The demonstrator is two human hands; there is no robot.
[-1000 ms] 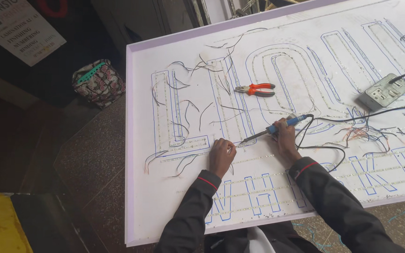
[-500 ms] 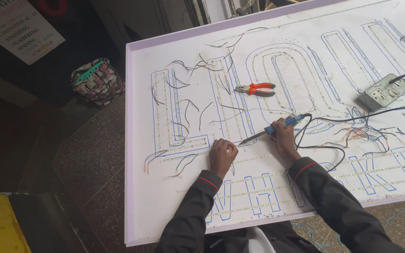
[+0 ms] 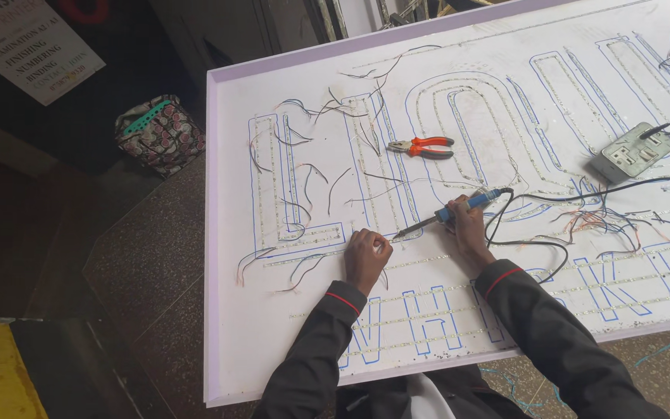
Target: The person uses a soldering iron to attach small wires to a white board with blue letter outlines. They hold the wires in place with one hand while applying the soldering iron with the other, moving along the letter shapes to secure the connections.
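A large white sign board (image 3: 459,326) with blue letter outlines and loose wires lies flat under both hands, and a grey socket box (image 3: 633,152) sits well off to the far right of the right hand. Orange-handled pliers (image 3: 422,147) lie beyond the hands, apart from them. The right hand (image 3: 465,230) is closed around a blue-handled soldering iron (image 3: 451,212), tip angled left toward the left hand (image 3: 367,254), whose fingers pinch narrowly at a thin wire on the board just beside that tip.

One white sign board with blue letter outlines (image 3: 288,326), one blue-handled soldering iron (image 3: 459,209), one pair of orange-handled pliers (image 3: 422,147), one grey socket box (image 3: 633,152), one patterned fabric bag (image 3: 160,136), two hands.
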